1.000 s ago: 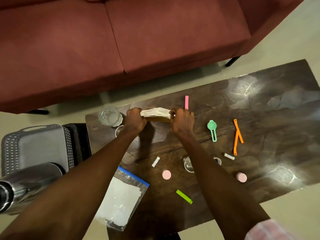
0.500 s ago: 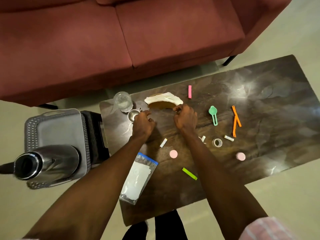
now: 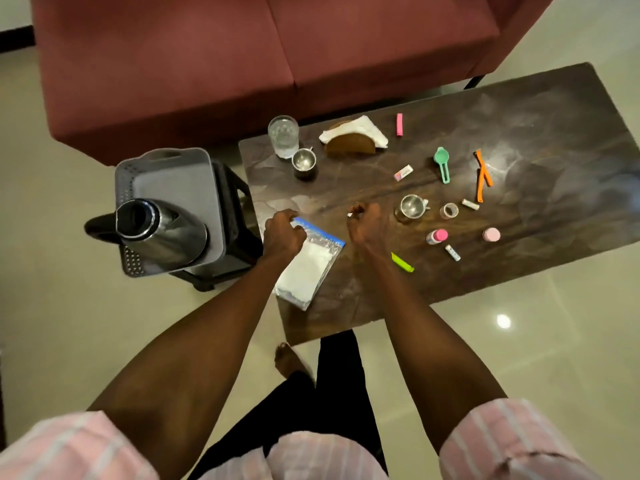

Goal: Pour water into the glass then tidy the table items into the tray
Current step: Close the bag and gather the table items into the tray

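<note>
A glass (image 3: 283, 135) with water in it stands at the table's far left corner. Left of the table, on a black stool, sits the grey tray (image 3: 166, 174), with a steel flask (image 3: 156, 230) on its near end. My left hand (image 3: 282, 233) lies with curled fingers on the top corner of a zip bag (image 3: 308, 268) of white powder and grips its blue edge. Just to the right, my right hand (image 3: 365, 225) hovers over the dark table (image 3: 554, 133), fingers curled. A small white bit shows at its fingertips.
On the table are a wooden napkin holder (image 3: 351, 143), two steel cups (image 3: 304, 161) (image 3: 412, 206), a sachet (image 3: 403, 172), a green scoop (image 3: 442, 162), an orange clip (image 3: 481, 174), a tape ring (image 3: 449, 211), a pink-capped bottle (image 3: 436, 236) and a green clip (image 3: 401, 262). A red sofa (image 3: 242, 46) stands behind.
Both hands let go of the napkin holder and pulled back toward the near edge. My left hand came down onto the zip bag. The view rose and drew back.
</note>
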A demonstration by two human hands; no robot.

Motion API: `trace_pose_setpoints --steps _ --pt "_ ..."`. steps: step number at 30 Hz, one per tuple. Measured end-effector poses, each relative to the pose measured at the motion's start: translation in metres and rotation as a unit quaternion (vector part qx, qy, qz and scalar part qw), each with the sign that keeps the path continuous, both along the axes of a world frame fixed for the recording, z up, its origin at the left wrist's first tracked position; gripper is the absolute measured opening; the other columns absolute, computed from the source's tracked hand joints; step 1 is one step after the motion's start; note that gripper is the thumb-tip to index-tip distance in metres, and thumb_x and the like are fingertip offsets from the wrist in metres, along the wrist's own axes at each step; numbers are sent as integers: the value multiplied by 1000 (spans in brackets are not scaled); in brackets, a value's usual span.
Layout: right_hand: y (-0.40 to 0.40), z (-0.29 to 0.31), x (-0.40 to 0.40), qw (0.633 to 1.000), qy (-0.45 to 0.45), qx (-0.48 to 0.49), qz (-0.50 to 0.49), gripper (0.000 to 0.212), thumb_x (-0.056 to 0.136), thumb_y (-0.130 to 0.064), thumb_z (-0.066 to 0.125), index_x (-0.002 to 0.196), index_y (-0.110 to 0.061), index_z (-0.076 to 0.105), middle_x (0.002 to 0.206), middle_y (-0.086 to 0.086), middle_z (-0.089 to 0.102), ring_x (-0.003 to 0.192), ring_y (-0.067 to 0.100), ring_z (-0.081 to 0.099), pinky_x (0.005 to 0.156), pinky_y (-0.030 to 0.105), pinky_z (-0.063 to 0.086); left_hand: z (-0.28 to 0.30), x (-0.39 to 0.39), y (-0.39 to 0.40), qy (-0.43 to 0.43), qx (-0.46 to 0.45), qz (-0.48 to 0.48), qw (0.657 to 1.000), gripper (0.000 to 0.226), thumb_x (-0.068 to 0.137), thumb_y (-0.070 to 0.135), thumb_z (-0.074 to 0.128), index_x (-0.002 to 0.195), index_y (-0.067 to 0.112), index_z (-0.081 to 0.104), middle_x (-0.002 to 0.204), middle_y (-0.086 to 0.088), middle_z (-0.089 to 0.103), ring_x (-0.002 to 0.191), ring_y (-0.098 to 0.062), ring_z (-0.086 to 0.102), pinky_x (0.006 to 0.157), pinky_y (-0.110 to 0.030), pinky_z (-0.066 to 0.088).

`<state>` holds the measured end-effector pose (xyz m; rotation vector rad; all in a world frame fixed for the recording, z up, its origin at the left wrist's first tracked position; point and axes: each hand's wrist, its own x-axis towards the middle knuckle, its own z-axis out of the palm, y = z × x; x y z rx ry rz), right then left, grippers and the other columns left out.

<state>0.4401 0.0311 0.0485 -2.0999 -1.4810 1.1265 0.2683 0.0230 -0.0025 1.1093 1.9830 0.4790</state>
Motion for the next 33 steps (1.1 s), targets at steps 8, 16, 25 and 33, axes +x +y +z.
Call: trace_pose_setpoints --steps 8,16,25,33 --pt "-69 -9 -23 1000 -15 -8 24 32 94 -5 55 125 0 59 128 19 62 124 36 53 108 36 35 -12 -20 -70 -5 -25 20 999 42 83 7 63 124 5 63 126 -14 64 118 -28 60 104 -34 45" --pt "-89 -46 -36 998 -11 -59 12 32 92 -13 59 123 -7 63 125 16 65 117 33 60 101 44 47 -26 -28 -102 -20 -48 22 998 44 84 9 64 127 5 59 130 -16 61 122 -29 55 103 -40 45" --pt "-92 -49 -32 997 -57 -40 10 34 94 -20 56 126 -8 58 124 18 64 116 37 60 94 42 46 -29 -19 -96 -21 -29 11 999 46 83 8 65 128 5 59 130 -16 61 118 -30 59 102 -41 47" --pt "-78 -57 11 995 -73 -57 -35 44 88 -17 59 131 -11 54 127 16 62 123 37 55 102 44 43 -36 25 -60 -29 -37 -37 998 42 84 10 67 125 7 61 128 -13 63 106 -28 65 94 -29 44"
